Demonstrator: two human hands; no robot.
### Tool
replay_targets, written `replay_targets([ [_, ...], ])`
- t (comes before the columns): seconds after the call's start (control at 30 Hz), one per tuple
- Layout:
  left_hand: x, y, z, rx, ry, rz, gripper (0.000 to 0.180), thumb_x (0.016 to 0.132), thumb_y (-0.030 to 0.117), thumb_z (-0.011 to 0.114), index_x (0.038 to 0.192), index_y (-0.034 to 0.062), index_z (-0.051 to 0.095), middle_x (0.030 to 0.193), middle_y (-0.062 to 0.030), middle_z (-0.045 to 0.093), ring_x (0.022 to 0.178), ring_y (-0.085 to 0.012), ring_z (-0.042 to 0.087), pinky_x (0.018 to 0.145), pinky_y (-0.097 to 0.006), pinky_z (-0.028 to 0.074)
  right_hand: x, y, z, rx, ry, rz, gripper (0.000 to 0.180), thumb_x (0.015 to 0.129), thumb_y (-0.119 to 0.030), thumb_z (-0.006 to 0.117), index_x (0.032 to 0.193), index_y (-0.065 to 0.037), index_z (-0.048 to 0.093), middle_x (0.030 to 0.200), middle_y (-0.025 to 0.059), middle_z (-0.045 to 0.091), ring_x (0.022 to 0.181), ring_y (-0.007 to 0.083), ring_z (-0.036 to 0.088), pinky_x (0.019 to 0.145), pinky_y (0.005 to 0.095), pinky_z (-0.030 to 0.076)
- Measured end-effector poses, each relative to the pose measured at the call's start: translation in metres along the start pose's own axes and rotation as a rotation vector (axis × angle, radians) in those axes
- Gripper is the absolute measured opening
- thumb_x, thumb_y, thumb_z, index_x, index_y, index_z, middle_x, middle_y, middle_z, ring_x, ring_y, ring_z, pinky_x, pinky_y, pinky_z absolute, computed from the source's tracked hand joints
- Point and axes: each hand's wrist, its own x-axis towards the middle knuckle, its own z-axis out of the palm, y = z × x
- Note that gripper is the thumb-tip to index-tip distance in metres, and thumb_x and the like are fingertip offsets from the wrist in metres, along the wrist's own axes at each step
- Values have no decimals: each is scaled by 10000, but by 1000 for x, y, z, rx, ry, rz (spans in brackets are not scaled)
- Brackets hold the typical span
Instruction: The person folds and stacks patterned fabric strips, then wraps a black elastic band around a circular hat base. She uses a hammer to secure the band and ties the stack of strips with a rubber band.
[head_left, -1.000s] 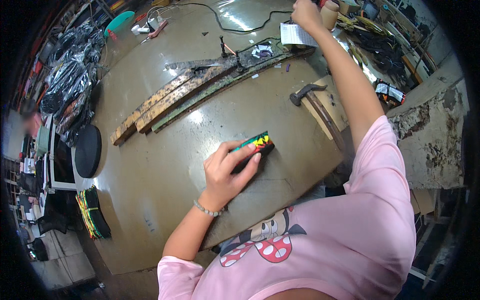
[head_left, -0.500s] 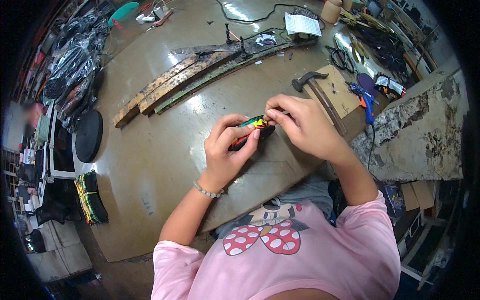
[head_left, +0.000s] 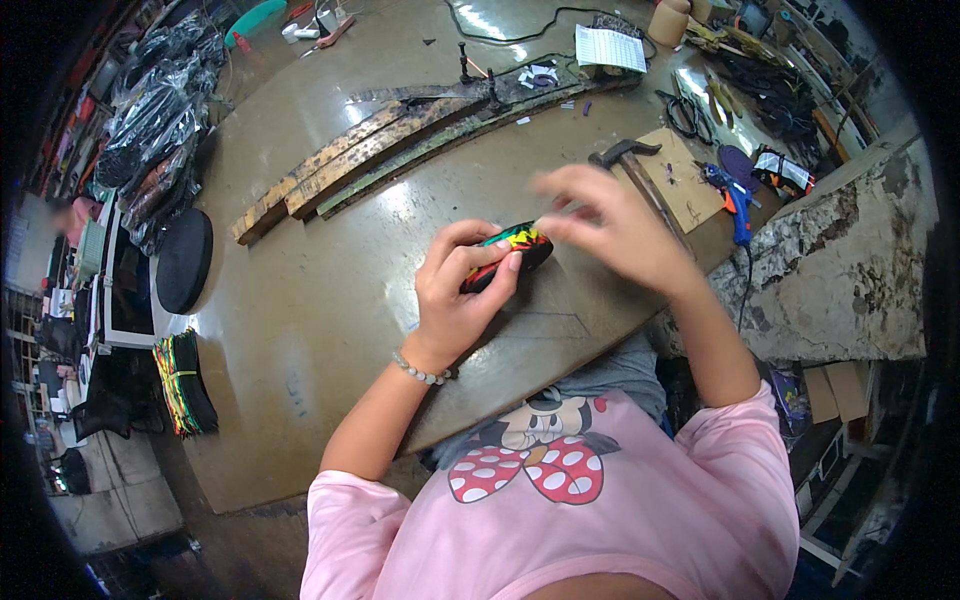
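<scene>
The right hand (head_left: pixel 610 225), at the far tabletop (head_left: pixel 300 330) edge a second ago, now pinches the striped strap (head_left: pixel 505 255). The left hand (head_left: pixel 465 290) remains clamped around it, so joint handling is judged underway.

- Left hand (head_left: pixel 455 290) grips a black strap piece with red, yellow and green stripes (head_left: pixel 508 254) on the brown worktable (head_left: pixel 300 330).
- Right hand (head_left: pixel 610 225), blurred, touches its right end.
- Hammer (head_left: pixel 625 153) lies just beyond; wooden strips (head_left: pixel 390 150) lie farther off.

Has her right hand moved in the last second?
Yes. The right hand came back from the far white paper to the striped item near the hammer.
</scene>
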Motion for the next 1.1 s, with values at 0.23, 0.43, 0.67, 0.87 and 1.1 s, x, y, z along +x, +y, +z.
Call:
replay_targets([
  [0.23,0,-2,2,-25,34,-43,152,760,24,738,844,10,613,971,-140,617,824,-228,648,698,-311,542,-26,88,-17,-1061,260,574,430,901,-284,601,1192,24,524,1119,211,586,964,353,584,809,431,481],
  [0.43,1,-3,0,-31,42,-47,145,767,31,735,839,7,611,972,-142,614,822,-228,645,700,-311,541,-34,9,-18,293,317,609,351,967,-299,539,1089,30,543,806,80,604,653,247,586,678,379,499],
  [0.67,-2,-5,-1,-46,36,-50,141,771,29,731,849,6,616,977,-141,612,824,-225,643,703,-309,541,-43,-43,-11,-346,707,156,354,940,-188,598,1220,2,495,973,111,636,785,137,606,655,255,479],
  [0.87,-3,-5,0,-81,35,-68,146,767,21,731,854,2,616,976,-141,608,822,-219,643,701,-303,543,-43,-42,-1,-54,399,169,400,903,-140,633,1249,9,497,1174,161,597,1037,198,601,886,329,465],
  [1.1,-3,-5,0,-68,29,-30,149,762,20,733,851,7,614,975,-140,605,821,-220,643,696,-302,543,-40,-43,10,-128,241,160,368,911,-126,615,1229,21,503,1122,179,616,1013,229,610,870,336,462],
])
